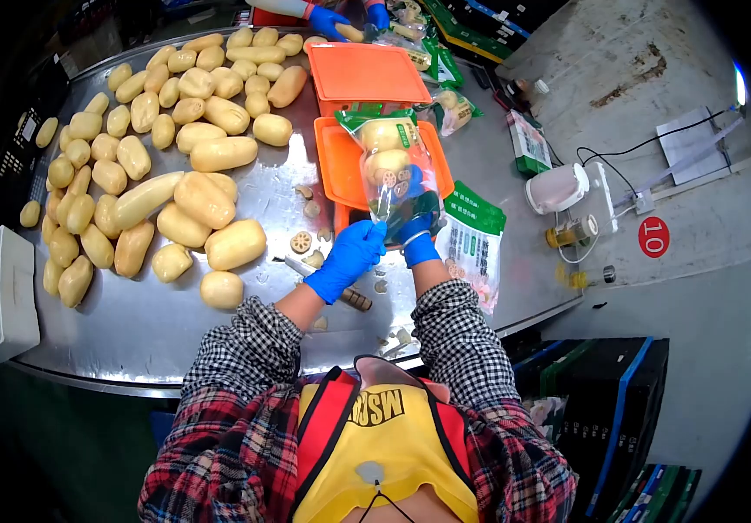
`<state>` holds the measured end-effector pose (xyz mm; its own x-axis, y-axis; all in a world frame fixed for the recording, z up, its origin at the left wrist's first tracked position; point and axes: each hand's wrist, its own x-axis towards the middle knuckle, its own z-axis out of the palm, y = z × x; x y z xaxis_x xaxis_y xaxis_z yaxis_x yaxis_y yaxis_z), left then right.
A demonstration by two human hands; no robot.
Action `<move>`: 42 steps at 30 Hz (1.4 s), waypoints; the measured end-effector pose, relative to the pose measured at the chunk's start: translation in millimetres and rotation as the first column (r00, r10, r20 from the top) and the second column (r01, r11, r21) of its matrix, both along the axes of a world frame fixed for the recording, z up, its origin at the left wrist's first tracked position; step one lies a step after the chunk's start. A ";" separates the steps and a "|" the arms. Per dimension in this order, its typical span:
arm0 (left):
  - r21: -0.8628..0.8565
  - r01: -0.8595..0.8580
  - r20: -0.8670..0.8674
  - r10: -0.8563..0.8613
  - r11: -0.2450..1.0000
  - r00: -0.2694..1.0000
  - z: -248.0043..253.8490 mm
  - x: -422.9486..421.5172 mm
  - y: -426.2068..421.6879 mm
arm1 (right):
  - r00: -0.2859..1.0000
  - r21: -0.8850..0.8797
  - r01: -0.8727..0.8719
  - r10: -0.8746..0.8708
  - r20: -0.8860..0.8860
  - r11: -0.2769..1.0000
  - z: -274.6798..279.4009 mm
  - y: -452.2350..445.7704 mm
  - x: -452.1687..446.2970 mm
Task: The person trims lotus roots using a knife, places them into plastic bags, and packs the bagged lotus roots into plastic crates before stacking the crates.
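At the far left, a white bin [5, 296] stands at the edge of the metal counter [293, 336]; beside it, a broad spread of pale, peeled root pieces [212, 200] lies loose, some in contact with one another, none of these bagged, so much of the stock looks still to be dealt with; right of them, a cut slice [301, 241] with round holes lies among small scraps, and a knife [355, 299] lies partly hidden under the left hand; the blue-gloved left hand [345, 261] has its fingers closed on the near end of a clear, green-ended bag [386, 166]; this bag, over the lower orange tray [337, 170], already has root pieces in it, though whether its near end is sealed I cannot tell; beyond, the upper orange tray [367, 74] sits near a co-worker's gloved hands [329, 23]; the right hand [419, 228], also gloved, is at the bag's near end on its right side, partly masked by the plastic, so how far its fingers are open cannot be told; farther right, another bag [454, 109] with pieces in it looks filled, while a green-and-white printed packet [476, 244] lies flat on the counter, apparently unfilled.
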<state>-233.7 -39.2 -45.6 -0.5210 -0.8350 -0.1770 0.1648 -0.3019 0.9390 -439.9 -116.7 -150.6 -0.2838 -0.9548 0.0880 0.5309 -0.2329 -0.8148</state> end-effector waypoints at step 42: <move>-0.375 0.514 -0.009 -0.558 0.771 0.830 261.8 -12.2 166.9 | 0.186 -0.236 0.788 -0.586 -0.789 0.568 256.0 538.9 114.2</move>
